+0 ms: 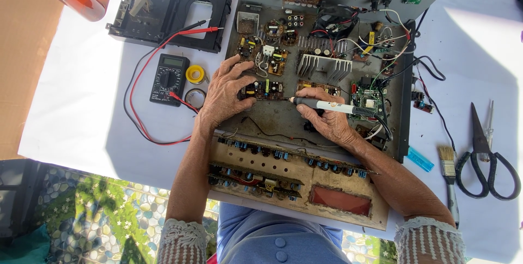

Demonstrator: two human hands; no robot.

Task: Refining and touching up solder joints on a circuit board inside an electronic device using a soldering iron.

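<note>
An opened amplifier chassis point(272, 117) full of brown circuit boards, wires and a finned heat sink point(323, 68) lies on a white cloth. My right hand point(327, 118) grips a white-and-black soldering iron point(332, 107), whose tip points left at a small circuit board point(262, 89). My left hand point(227, 89) rests on the chassis with fingers spread, its fingertips on that small board's left edge. The front panel point(297, 185) with a row of blue knobs lies nearest me.
A black multimeter point(169, 79) with red and black leads, a yellow solder spool point(195, 74) and a tape ring lie to the left. A black disc-drive frame point(169, 10) is at the back left. Scissors point(485, 158), a brush point(449, 174) and a blue lighter point(420, 159) lie to the right.
</note>
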